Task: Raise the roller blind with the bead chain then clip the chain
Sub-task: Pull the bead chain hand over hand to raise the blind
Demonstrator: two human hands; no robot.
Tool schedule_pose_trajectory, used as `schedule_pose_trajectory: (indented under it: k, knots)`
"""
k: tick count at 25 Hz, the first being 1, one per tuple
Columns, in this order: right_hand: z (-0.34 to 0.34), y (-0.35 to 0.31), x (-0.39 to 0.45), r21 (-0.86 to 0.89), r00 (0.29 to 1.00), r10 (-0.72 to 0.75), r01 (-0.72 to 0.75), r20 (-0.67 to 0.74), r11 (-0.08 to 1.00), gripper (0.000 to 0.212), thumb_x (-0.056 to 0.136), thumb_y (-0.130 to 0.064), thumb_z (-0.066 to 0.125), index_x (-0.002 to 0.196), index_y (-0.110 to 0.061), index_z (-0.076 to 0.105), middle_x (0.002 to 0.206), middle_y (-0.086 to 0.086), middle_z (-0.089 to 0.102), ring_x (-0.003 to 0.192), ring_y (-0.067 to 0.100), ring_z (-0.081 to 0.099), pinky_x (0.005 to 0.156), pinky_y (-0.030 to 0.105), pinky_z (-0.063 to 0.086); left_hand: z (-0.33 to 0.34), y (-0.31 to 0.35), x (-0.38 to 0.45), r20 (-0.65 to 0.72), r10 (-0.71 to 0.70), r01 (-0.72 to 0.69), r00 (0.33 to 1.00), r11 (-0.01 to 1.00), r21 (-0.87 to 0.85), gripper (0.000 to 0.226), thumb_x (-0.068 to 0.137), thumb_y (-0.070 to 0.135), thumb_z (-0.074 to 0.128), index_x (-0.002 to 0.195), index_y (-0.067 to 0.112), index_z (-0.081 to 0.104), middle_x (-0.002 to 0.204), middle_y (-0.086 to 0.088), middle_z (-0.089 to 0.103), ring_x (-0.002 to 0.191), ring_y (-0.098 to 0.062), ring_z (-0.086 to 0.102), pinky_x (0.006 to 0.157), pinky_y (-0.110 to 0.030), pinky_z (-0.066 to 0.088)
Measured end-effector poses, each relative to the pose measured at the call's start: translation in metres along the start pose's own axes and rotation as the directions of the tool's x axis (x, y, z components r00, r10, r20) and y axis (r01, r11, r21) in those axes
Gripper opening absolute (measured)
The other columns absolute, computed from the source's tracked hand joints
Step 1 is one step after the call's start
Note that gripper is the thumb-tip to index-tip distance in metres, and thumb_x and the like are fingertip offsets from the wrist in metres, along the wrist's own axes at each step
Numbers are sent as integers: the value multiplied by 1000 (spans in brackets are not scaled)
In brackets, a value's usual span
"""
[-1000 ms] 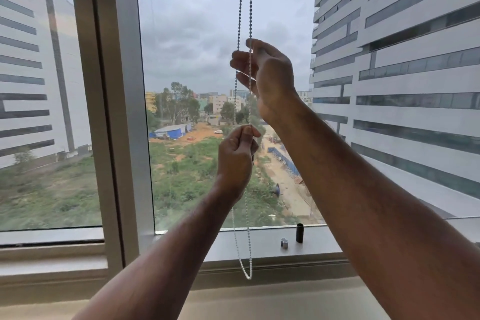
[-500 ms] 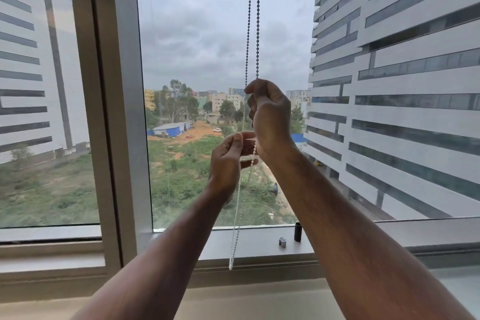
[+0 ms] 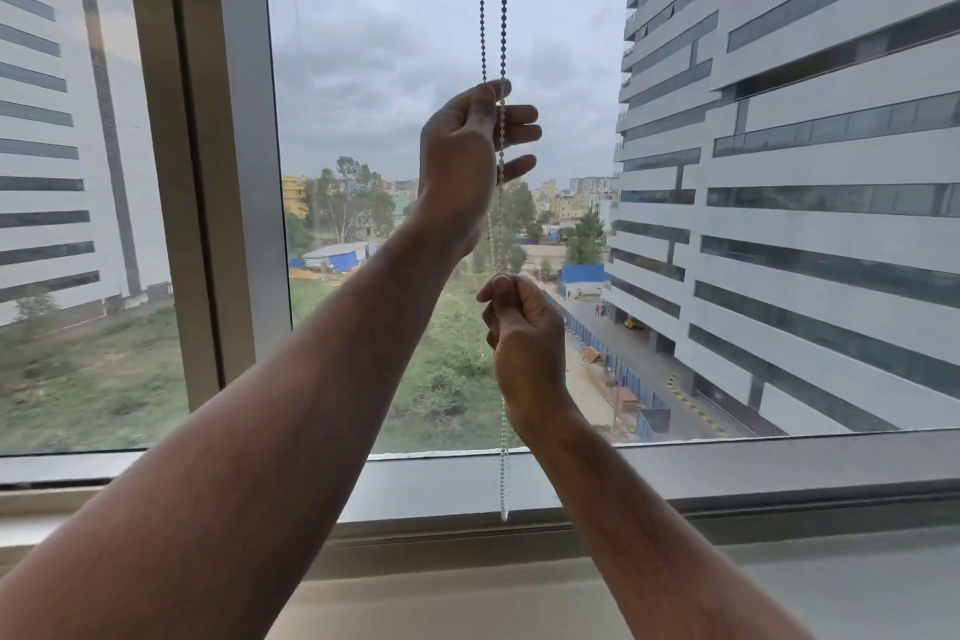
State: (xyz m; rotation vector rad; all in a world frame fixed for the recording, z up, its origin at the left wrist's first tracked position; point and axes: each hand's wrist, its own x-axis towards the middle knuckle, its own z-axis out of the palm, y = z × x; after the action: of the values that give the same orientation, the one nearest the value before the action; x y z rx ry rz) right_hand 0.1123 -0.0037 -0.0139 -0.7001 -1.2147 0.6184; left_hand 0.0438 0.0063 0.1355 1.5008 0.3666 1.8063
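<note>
A metal bead chain (image 3: pixel 503 5) hangs as two strands in front of the window pane, and its loop ends just above the sill (image 3: pixel 779 473). My left hand (image 3: pixel 462 161) is the upper one: thumb and forefinger pinch the left strand, the other fingers spread out behind the right strand. Lower down, my right hand (image 3: pixel 524 333) is closed in a fist around the chain. The roller blind itself is above the frame and out of view.
A wide grey window mullion (image 3: pixel 208 172) stands to the left of the chain. The glass looks out on white office buildings and a green lot. A pale ledge (image 3: pixel 467 598) runs below the sill.
The hands have swapped levels: my left hand has gone up the chain to the top grip, and my right hand has come down with the chain. The loop's bottom end now hangs straighter.
</note>
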Motion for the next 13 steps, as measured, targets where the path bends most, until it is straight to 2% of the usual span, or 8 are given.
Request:
schedule_pose_trajectory:
  k: [1,3,5,9,11,13]
  knots:
    - [-1,3,-3,-2,1000,6,-6,1,1000,33,105,-5,47,81,-16,67,68,4,46,54,3,37,51,17,32,4,3,2,-19,1,-1,1000,1000,4,33,113,18,39,131,1,62,94,-9,72,74,-15,69,58,-26,60]
    - [-4,8,-8,-4,1000,17,-17,7,1000,34,105,-4,47,81,-17,68,66,0,47,55,3,38,52,17,34,9,2,5,-78,49,-45,996,997,61,30,112,14,43,123,1,66,75,-5,59,54,-11,47,44,-23,40]
    - [-4,13,-10,1,999,39,-39,18,999,33,106,-8,48,82,-18,68,63,-5,47,55,4,39,52,18,35,12,-3,2,-114,122,-109,986,987,117,26,109,8,45,106,3,70,67,-3,42,50,-10,31,46,-23,26]
    - [-8,21,-15,45,993,107,-109,54,993,34,109,-22,46,87,-14,70,60,0,54,54,13,47,50,22,38,7,-17,-13,-80,145,-134,986,983,123,25,109,6,45,95,7,65,65,-2,38,48,-8,30,46,-20,28]
    - [-10,21,-13,38,989,139,-141,51,989,41,110,-33,42,90,-13,72,67,3,69,62,17,63,57,27,45,-1,-26,-22,-80,117,-107,990,988,115,26,110,6,44,93,8,64,65,-1,39,46,-4,32,46,-16,31]
    - [-10,16,-5,-4,986,167,-167,-21,986,48,109,-44,40,86,-19,74,76,-2,78,74,15,73,70,33,50,-9,-38,-31,-94,90,-79,992,991,108,28,110,5,43,90,9,63,65,-1,39,44,0,33,46,-14,31]
